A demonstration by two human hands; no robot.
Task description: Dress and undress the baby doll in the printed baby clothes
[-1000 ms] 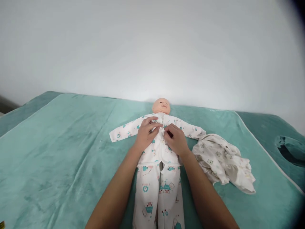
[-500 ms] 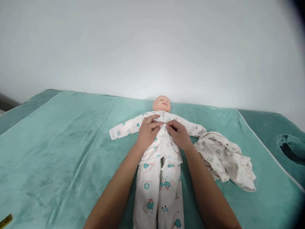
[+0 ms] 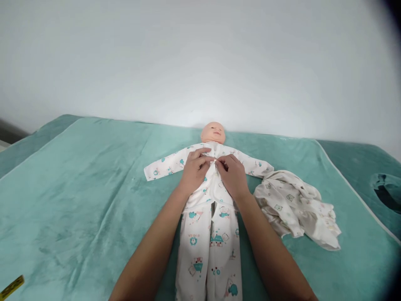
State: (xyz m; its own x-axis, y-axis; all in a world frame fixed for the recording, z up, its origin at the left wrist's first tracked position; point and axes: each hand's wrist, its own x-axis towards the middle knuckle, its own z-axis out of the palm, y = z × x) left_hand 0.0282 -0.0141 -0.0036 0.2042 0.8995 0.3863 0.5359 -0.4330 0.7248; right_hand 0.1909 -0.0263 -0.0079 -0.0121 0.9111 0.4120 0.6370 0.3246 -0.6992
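A baby doll [image 3: 213, 133] lies on its back, its head toward the wall. It wears a white printed jacket [image 3: 203, 196] and matching trousers [image 3: 192, 251]. At the chest, my left hand [image 3: 194, 169] pinches the jacket's front edge between thumb and index finger, its other fingers lying over the cloth. Just opposite, my right hand [image 3: 233, 173] is closed on the other front edge, fingers curled. The fingertips of both hands almost meet at the front opening, and they hide whatever small fastener may be there.
A crumpled heap of white printed baby clothing [image 3: 297, 209] lies right of the doll, touching its sleeve end. Everything rests on a green plush cover [image 3: 78, 200] against a pale wall [image 3: 200, 62]. A yellow strip [image 3: 11, 287] shows at lower left, a clear and black object [image 3: 388, 194] at far right.
My right hand has shifted slightly left, bringing its fingertips closer to my left hand at the jacket's opening. The view has moved a little; the doll and clothing heap lie as before.
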